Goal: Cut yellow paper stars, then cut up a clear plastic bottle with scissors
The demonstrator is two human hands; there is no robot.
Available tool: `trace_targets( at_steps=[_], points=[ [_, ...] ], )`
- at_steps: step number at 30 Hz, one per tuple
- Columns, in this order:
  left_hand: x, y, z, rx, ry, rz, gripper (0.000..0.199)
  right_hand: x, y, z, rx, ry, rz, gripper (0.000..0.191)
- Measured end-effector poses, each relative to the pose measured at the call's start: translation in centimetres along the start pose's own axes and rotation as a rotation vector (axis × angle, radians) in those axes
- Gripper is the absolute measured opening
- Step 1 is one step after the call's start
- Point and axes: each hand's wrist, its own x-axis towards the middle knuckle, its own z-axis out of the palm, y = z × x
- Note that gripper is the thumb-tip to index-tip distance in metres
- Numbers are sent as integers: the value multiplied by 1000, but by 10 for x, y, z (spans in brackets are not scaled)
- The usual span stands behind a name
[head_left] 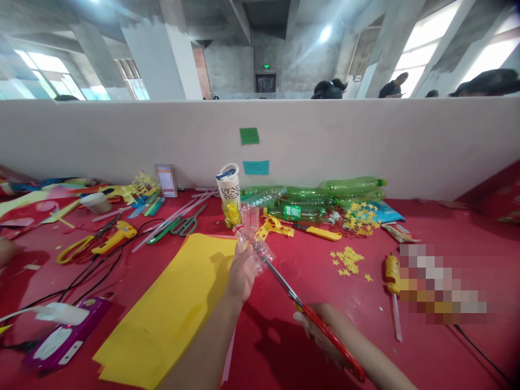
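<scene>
My left hand is closed around a clear plastic bottle piece with a red cap, tilted over the middle of the table. In my right hand are scissors with long red handles. Their blades point up and left and meet the lower edge of the bottle piece; whether they are cutting into it I cannot tell. Just behind stands another clear ribbed plastic piece. Yellow paper sheets lie under and left of my left forearm.
Green plastic bottles lie along the white partition, near a paper cup. A yellow utility knife, yellow stars and a glue gun are to the right. Left are green scissors, another glue gun and a purple power strip.
</scene>
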Motion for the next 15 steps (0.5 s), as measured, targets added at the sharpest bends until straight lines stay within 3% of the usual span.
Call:
trace_targets(
  at_steps=[8, 12, 15],
  points=[
    [-1, -1, 0, 38, -105, 43, 54, 4, 6, 5, 34, -29, -57, 55],
    [-3, -3, 0, 45, -100, 21, 55, 4, 5, 8, 57, -2, 36, 56],
    [-3, -2, -1, 51, -94, 19, 54, 6, 5, 10, 59, 27, 27, 58]
  ],
)
